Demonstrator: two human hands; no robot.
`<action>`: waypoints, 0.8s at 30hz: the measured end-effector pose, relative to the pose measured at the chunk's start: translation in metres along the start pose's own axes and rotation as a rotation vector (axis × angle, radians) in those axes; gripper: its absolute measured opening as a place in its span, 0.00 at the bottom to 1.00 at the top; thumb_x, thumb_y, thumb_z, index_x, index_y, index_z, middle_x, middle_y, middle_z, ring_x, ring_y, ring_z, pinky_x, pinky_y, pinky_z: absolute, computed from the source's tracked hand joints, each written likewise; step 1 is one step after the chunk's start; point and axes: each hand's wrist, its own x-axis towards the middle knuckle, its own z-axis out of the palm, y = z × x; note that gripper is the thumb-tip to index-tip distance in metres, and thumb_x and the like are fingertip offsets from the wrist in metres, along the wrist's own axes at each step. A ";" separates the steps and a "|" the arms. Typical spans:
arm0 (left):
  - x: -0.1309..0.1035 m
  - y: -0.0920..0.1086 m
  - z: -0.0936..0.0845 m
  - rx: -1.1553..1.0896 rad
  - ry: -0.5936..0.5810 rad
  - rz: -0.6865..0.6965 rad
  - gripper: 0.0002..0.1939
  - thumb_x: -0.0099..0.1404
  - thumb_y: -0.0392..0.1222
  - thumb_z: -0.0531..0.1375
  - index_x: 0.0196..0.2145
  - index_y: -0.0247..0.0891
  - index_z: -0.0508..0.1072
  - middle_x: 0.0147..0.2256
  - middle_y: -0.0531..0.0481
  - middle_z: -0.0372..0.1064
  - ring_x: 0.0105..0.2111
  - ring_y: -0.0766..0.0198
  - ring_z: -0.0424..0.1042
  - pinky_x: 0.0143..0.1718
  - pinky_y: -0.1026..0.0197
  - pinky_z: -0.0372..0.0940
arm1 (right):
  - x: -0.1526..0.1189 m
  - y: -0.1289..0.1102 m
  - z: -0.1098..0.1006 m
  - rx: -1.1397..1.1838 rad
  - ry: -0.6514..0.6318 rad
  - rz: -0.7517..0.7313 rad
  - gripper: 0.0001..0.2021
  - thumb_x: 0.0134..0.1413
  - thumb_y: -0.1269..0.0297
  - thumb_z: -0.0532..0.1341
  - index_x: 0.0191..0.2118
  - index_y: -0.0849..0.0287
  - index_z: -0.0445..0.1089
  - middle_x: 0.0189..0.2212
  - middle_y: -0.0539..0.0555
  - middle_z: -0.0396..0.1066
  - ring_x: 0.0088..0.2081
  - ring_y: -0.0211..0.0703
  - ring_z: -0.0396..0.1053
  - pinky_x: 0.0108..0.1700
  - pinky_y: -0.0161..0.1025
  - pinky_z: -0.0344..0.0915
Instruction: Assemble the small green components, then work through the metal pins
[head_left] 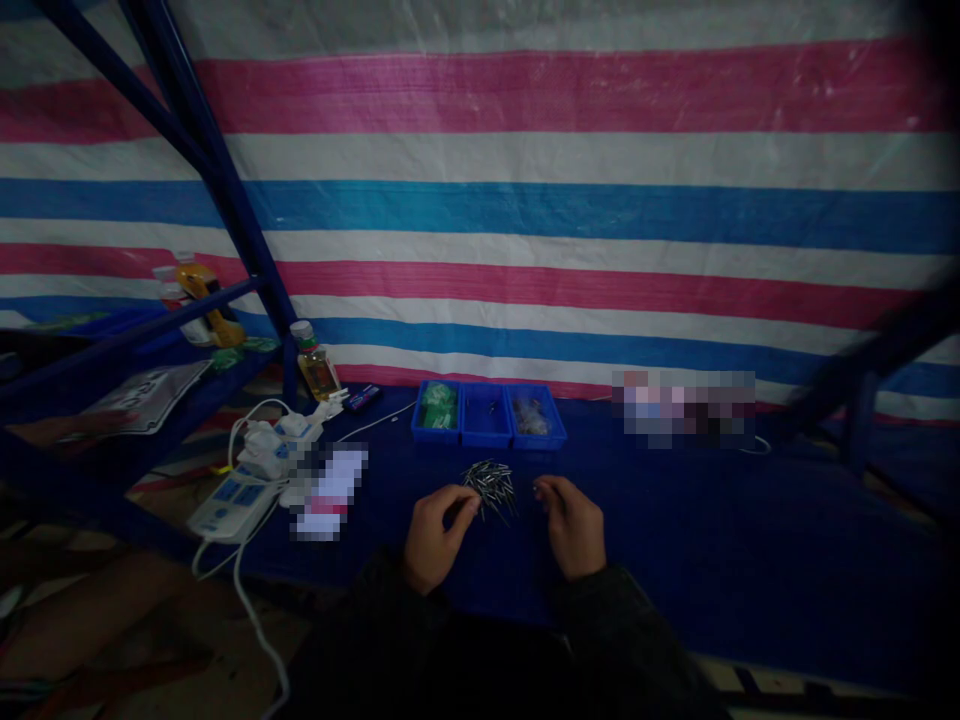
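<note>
A loose pile of thin, dark metal pieces like pins or nails [491, 485] lies on the blue table [690, 560] in front of me. At the pile's left edge is my left hand [435, 540], its thumb and index fingertips pressed together; what they hold, if anything, is too small to make out. My right hand [576, 530] is pinched closed to the right of the pile, apart from it. A tiny pale speck shows at its fingertips, and I cannot tell what it is. Behind the pile stand three joined blue bins [487, 442].
The left bin holds green packaging [439, 408], the right one clear plastic bags [531, 415]. To the left are a white power strip [229, 507] with cables, a blurred-out phone-like object [334, 495] and a bottle [316, 365]. Another person's hand [37, 432] is at the far left.
</note>
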 end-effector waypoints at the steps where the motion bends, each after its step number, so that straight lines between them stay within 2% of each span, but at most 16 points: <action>1: 0.000 0.000 0.000 -0.006 0.017 0.005 0.08 0.71 0.41 0.59 0.42 0.38 0.78 0.37 0.48 0.77 0.36 0.62 0.75 0.41 0.63 0.66 | -0.002 -0.007 0.002 0.068 0.001 -0.004 0.12 0.68 0.60 0.55 0.40 0.58 0.74 0.30 0.53 0.75 0.29 0.43 0.71 0.35 0.39 0.67; 4: -0.001 -0.001 -0.001 -0.012 0.013 0.030 0.11 0.71 0.40 0.60 0.48 0.40 0.77 0.43 0.46 0.77 0.41 0.60 0.75 0.41 0.63 0.67 | -0.010 -0.032 0.010 0.254 -0.063 -0.031 0.10 0.67 0.63 0.56 0.40 0.57 0.76 0.31 0.52 0.76 0.31 0.43 0.73 0.38 0.38 0.70; 8: -0.002 -0.003 0.000 0.007 -0.104 0.046 0.08 0.70 0.41 0.61 0.41 0.40 0.80 0.39 0.48 0.79 0.40 0.60 0.77 0.44 0.62 0.68 | -0.021 -0.052 0.019 0.328 -0.105 -0.129 0.10 0.66 0.67 0.57 0.41 0.56 0.78 0.32 0.53 0.77 0.33 0.44 0.75 0.40 0.40 0.72; 16: -0.003 -0.011 0.003 0.027 -0.113 0.016 0.11 0.70 0.42 0.61 0.31 0.37 0.77 0.30 0.50 0.76 0.33 0.63 0.75 0.38 0.64 0.66 | -0.023 -0.048 0.021 0.274 -0.125 -0.233 0.08 0.64 0.69 0.60 0.42 0.55 0.78 0.38 0.55 0.79 0.39 0.46 0.78 0.44 0.41 0.75; 24: -0.004 -0.009 0.002 0.048 -0.156 0.054 0.13 0.73 0.42 0.57 0.33 0.38 0.77 0.32 0.49 0.75 0.35 0.62 0.75 0.41 0.63 0.65 | -0.022 -0.051 0.022 0.195 -0.139 -0.210 0.09 0.68 0.68 0.56 0.36 0.57 0.72 0.32 0.54 0.75 0.34 0.44 0.74 0.39 0.39 0.70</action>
